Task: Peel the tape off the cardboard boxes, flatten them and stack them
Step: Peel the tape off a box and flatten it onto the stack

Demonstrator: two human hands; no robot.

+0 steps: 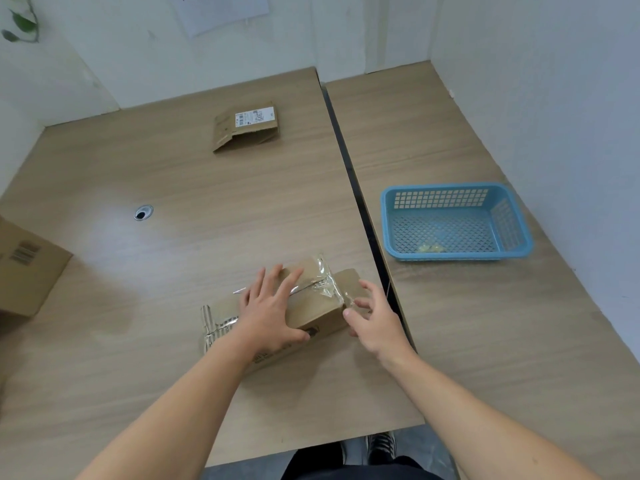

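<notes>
Small taped box [320, 311] on wooden table [166, 358], left of blue basket [450, 257] and nearer person. Left hand [272, 308] flat on box top, fingers spread, pressing. Right hand [375, 320] at box end facing basket, thumb and fingertips pinching clear tape [327, 282] (crinkled, partly lifted). Flattened box [247, 128] lies left of basket, farther away. Larger box [27, 271] far left of basket, at frame edge. Pale scraps [431, 248] inside basket.

You've got bare wooden tabletop [173, 188] ahead, up to the flattened brown cardboard box [247, 128]. To your left a big brown carton [27, 268] crowds the edge; to your right the blue plastic lattice basket [450, 257] sits well apart.
</notes>
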